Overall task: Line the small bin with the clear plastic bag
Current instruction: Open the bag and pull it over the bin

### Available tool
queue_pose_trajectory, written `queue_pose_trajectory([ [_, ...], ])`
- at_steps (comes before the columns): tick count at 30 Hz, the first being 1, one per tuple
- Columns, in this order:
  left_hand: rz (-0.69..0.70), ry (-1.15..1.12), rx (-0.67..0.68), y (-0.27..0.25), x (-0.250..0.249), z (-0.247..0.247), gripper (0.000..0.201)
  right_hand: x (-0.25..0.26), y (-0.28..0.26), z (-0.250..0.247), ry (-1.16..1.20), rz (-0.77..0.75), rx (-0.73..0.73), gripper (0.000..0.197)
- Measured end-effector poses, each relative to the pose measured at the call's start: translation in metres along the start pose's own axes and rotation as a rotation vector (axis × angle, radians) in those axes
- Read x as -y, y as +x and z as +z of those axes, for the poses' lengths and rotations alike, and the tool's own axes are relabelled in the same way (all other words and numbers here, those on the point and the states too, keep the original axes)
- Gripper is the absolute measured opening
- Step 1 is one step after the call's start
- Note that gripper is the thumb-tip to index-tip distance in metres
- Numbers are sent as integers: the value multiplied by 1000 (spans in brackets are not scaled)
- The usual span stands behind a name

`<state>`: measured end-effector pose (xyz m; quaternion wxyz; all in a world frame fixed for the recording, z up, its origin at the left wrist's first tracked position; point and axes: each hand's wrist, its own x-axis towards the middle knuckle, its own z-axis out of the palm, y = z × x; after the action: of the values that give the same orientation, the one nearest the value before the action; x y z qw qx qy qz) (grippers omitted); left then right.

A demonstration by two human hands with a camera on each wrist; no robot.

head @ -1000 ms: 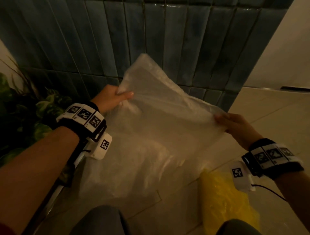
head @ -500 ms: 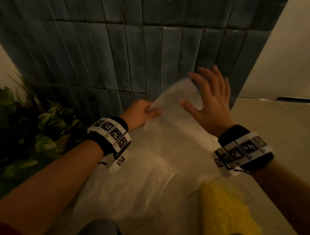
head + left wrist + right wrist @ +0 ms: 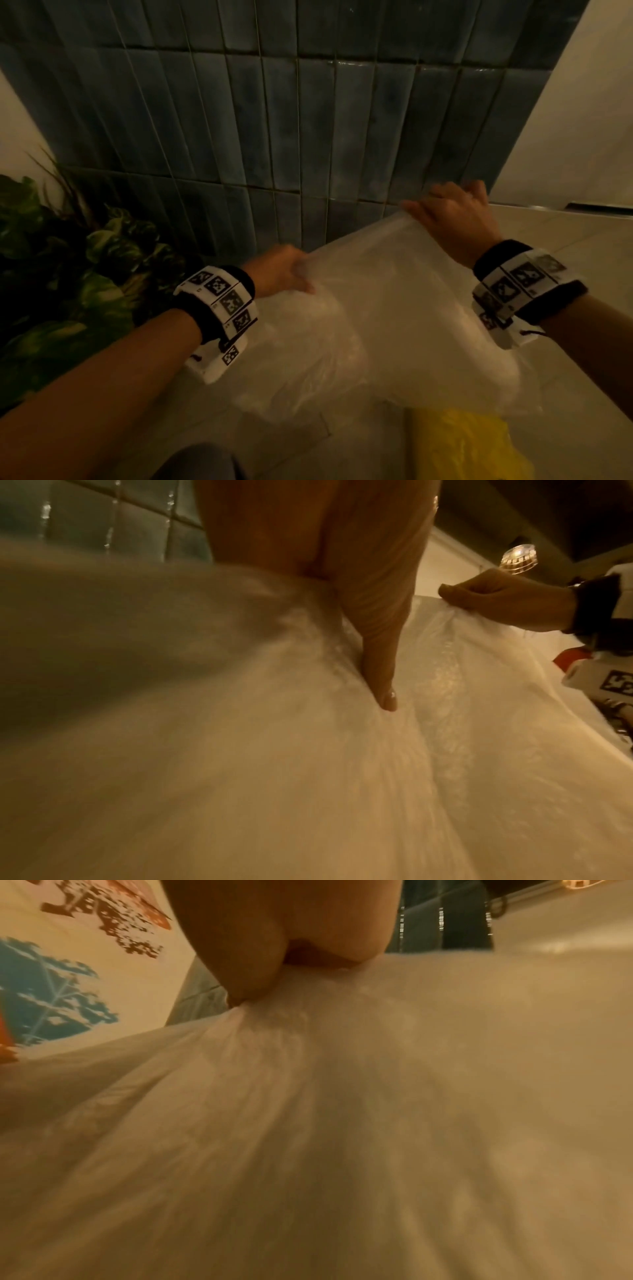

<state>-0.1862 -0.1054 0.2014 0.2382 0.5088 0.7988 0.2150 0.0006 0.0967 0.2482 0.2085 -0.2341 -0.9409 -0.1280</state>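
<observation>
The clear plastic bag (image 3: 370,308) hangs in the air between my two hands, above the pale tiled floor. My left hand (image 3: 284,274) pinches its top edge on the left, thumb pressed onto the film. My right hand (image 3: 448,212) grips the top edge farther right and higher, fingers curled over it. In the left wrist view the bag (image 3: 308,750) fills the frame under my left hand (image 3: 369,647), with my right hand (image 3: 496,601) gripping the rim. The right wrist view shows my right hand (image 3: 260,969) pinching the bag (image 3: 342,1123). No small bin is in view.
A dark blue tiled wall (image 3: 308,120) stands just behind the bag. Green leafy plants (image 3: 68,274) fill the left side. A yellow plastic bag (image 3: 469,445) lies on the floor tiles at the lower right, near my knees.
My right hand, open above the bag half a second ago, has taken hold of the top edge on the right. Both hands have moved lower, stretching the bag's rim apart.
</observation>
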Motion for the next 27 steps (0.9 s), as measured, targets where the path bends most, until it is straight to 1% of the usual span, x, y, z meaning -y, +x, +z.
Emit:
queue_pose_trajectory([
  [2, -45, 38, 34, -4, 17, 4, 22, -12, -8, 3, 23, 58, 19, 53],
  [5, -82, 51, 26, -8, 34, 5, 29, -22, -15, 9, 15, 115, 70, 49],
  [7, -97, 46, 11, -10, 42, 2, 32, -28, -20, 15, 31, 141, 71, 46],
  [10, -119, 43, -31, -13, 48, -5, 29, -40, -27, 21, 83, 208, 60, 42],
  [12, -137, 30, -68, -14, 51, -10, 31, -49, -32, 24, 101, 260, 84, 44],
  [14, -158, 33, -103, -14, 54, -16, 37, -57, -38, 26, 98, 304, 125, 45],
  [17, -173, 23, -150, -13, 59, -25, 36, -69, -47, 32, 83, 362, 172, 49],
  [19, -176, 27, -166, -11, 59, -27, 36, -74, -52, 37, 46, 415, 174, 53],
  [21, -161, 54, -178, -9, 54, -26, 35, -68, -55, 41, 37, 449, 154, 49],
  [24, -110, 76, -140, -2, 39, -20, 29, -39, -53, 45, 93, 395, 109, 37],
  [25, -93, 90, -113, 1, 31, -18, 25, -26, -51, 44, 134, 351, 103, 38],
  [27, -57, 148, -45, 7, 16, -13, 21, 3, -47, 41, 228, 219, 127, 46],
])
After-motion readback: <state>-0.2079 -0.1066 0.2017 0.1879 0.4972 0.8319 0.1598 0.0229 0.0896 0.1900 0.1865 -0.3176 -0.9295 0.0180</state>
